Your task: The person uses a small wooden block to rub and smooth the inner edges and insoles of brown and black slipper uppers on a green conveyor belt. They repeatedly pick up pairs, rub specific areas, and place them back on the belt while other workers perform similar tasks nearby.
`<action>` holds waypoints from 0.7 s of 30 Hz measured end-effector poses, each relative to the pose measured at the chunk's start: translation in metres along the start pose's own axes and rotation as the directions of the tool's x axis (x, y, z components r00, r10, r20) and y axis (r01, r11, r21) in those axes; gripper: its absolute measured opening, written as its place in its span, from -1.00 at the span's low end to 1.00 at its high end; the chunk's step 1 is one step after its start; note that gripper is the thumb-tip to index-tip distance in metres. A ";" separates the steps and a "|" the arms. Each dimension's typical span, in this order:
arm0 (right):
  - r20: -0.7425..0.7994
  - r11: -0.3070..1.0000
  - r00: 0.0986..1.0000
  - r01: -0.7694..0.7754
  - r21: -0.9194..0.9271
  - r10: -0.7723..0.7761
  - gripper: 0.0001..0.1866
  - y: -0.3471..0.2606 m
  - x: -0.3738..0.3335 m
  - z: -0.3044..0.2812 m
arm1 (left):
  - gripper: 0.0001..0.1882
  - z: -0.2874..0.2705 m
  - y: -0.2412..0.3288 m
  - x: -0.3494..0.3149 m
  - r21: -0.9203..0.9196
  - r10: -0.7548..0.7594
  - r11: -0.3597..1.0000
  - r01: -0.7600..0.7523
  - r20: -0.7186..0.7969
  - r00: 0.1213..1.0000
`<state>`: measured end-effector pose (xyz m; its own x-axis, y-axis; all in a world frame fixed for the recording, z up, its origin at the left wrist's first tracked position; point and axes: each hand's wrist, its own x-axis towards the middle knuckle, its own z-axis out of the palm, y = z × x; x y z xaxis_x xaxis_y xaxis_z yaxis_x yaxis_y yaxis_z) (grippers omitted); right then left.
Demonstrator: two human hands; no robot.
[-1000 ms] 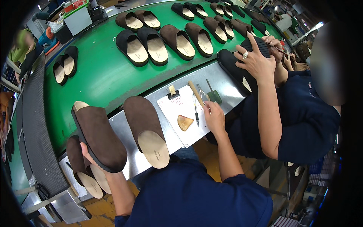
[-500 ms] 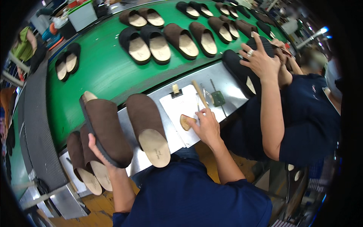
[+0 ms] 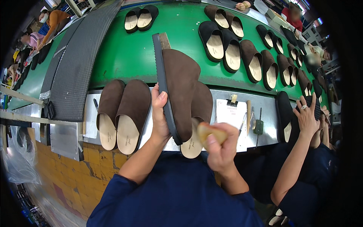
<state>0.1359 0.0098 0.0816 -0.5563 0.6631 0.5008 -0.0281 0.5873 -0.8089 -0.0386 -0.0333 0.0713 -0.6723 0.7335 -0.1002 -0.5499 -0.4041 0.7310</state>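
Observation:
My left hand [image 3: 160, 117] grips a brown clog [image 3: 179, 83] by its dark ridged sole, holding it upright on its side with the upper facing right. In my right hand [image 3: 223, 151] is a tan, rounded block [image 3: 208, 133], slightly blurred and pinched between thumb and fingers, close to the heel end of the clog. Partly hidden behind the held clog, its brown mate [image 3: 203, 100] lies on the metal bench [image 3: 211, 90] with its beige insole showing. Another pair of brown clogs [image 3: 133, 96] rests on the bench to the left.
Beyond the bench runs a green conveyor belt [image 3: 113, 56] carrying several pairs of brown and black clogs [image 3: 230, 53]. Right of me are a clipboard with papers [image 3: 227, 113], a wooden stick [image 3: 248, 115] and a green-headed tool [image 3: 258, 126]. A co-worker's hand [image 3: 308, 117] holds a black shoe close by.
My right hand has picked the tan block up off the papers and brought it to the clog. The held clog now stands more upright. My view has turned left.

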 end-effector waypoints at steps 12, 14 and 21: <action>-0.138 0.777 0.872 -0.482 -0.405 0.469 -0.46 0.096 -0.027 -0.018 | -0.44 -0.027 -0.011 0.002 -0.098 -0.090 0.992 0.081 -0.081 0.993; -0.137 0.727 0.898 -0.421 -0.543 0.418 -0.44 0.112 -0.043 -0.021 | -0.40 -0.023 -0.011 0.003 -0.146 -0.136 0.982 0.121 -0.095 0.986; -0.401 0.534 0.814 -0.579 -0.616 0.419 -0.59 0.122 -0.061 -0.067 | -0.37 -0.037 -0.016 0.005 -0.179 -0.176 0.970 0.166 -0.038 0.984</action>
<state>0.2224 0.0720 -0.0271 -0.1313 0.9725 0.1922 0.8188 0.2157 -0.5321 -0.0518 -0.0437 0.0340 -0.5834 0.7718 -0.2528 -0.7340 -0.3679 0.5709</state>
